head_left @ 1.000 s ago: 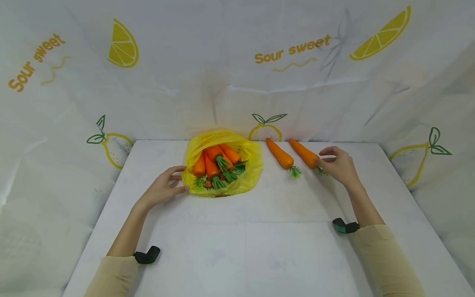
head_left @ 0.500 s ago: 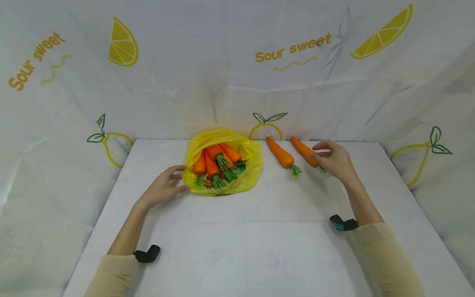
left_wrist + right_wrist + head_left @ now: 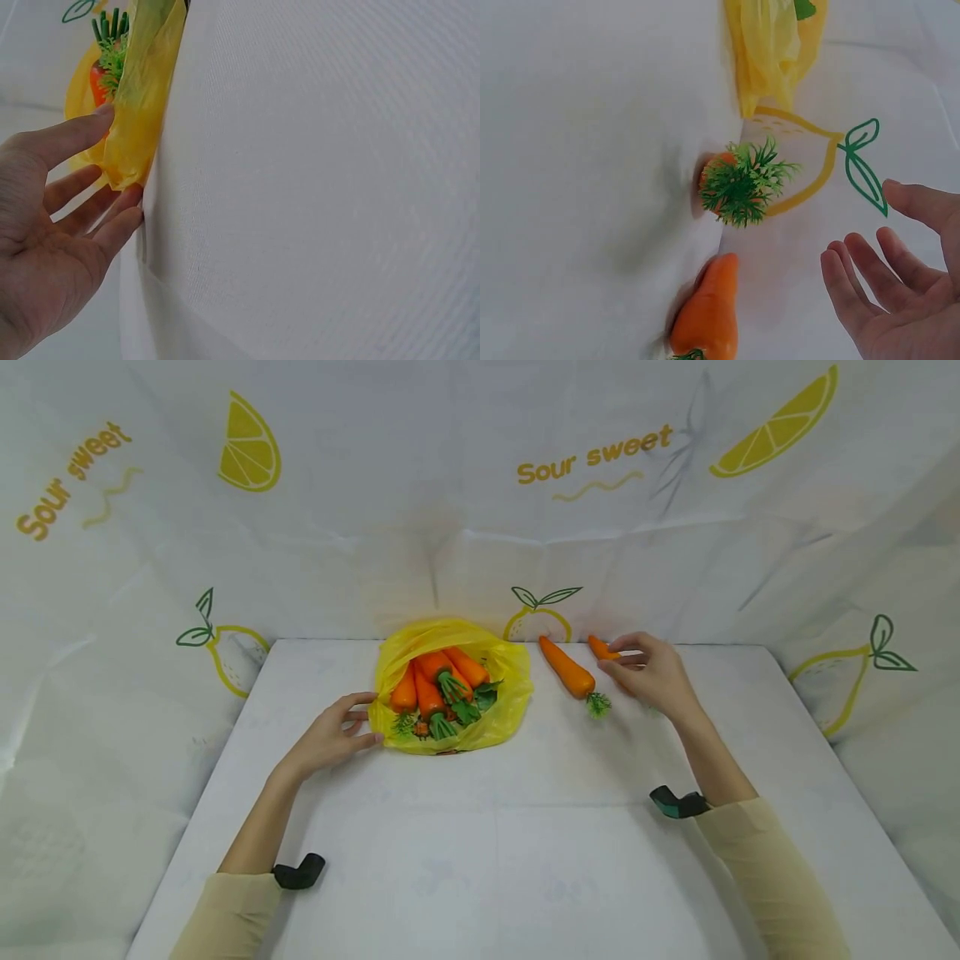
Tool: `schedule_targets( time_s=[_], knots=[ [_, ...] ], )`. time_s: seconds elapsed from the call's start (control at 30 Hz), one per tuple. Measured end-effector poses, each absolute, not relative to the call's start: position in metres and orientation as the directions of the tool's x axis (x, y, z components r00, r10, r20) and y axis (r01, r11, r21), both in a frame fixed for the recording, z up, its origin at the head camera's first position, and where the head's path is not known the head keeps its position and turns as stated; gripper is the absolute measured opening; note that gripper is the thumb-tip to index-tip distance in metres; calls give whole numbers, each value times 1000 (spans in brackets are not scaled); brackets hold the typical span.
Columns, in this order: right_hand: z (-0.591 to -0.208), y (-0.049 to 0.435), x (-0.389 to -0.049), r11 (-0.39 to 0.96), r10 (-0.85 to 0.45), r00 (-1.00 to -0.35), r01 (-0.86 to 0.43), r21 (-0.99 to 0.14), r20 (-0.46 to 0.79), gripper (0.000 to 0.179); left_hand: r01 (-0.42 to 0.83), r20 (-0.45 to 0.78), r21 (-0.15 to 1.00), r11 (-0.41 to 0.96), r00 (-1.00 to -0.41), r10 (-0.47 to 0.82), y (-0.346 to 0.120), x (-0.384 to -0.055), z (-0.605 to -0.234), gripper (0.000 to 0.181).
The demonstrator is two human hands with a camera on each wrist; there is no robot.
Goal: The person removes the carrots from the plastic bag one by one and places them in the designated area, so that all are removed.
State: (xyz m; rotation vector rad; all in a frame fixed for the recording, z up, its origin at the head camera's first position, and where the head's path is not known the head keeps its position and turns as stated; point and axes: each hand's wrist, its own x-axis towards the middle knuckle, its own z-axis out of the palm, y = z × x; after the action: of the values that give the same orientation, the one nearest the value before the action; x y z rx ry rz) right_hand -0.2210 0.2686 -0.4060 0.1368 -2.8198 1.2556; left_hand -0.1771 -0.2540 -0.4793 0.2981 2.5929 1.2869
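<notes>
A yellow plastic bag (image 3: 510,714) lies with its mouth toward me at the back of the table. Inside it are several orange carrots (image 3: 429,697) with green tops. My left hand (image 3: 327,739) touches the bag's left edge; in the left wrist view its thumb and fingers are spread beside the yellow plastic (image 3: 142,112), not curled round it. To the right of the bag lies a loose carrot (image 3: 567,670) with a feathery top. My right hand (image 3: 651,675), fingers apart and holding nothing, hovers over a second loose carrot (image 3: 597,647) and hides most of it.
A white cloth covers the table (image 3: 487,860), and a white sheet with printed lemons (image 3: 251,443) hangs behind it. Both forearms wear beige sleeves (image 3: 772,877), with a black wrist mount (image 3: 300,871) on each.
My right hand has moved left and a little away from me, from the second carrot's leafy end to over its middle. The left hand, bag and carrots have not visibly moved.
</notes>
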Motion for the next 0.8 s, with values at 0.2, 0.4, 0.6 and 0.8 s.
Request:
schedule_targets(
  time_s=[0.2,0.4,0.6,0.8],
  knots=[
    [-405,258,-225,665,-55,-996,-86,-741,66,52,81,-112,803,591,-953,283,-254,-177,-480,76],
    [-408,245,-229,652,-110,-988,-154,-742,108,49,82,-112,801,593,-952,284,-254,-177,-480,76],
    [-409,223,-235,613,-168,-974,-226,-757,155,38,70,-123,803,592,-952,279,-254,-177,-479,76],
    [-404,199,-237,568,-228,-959,-270,-777,167,39,67,-125,807,586,-952,281,-254,-176,-479,76]
  ],
)
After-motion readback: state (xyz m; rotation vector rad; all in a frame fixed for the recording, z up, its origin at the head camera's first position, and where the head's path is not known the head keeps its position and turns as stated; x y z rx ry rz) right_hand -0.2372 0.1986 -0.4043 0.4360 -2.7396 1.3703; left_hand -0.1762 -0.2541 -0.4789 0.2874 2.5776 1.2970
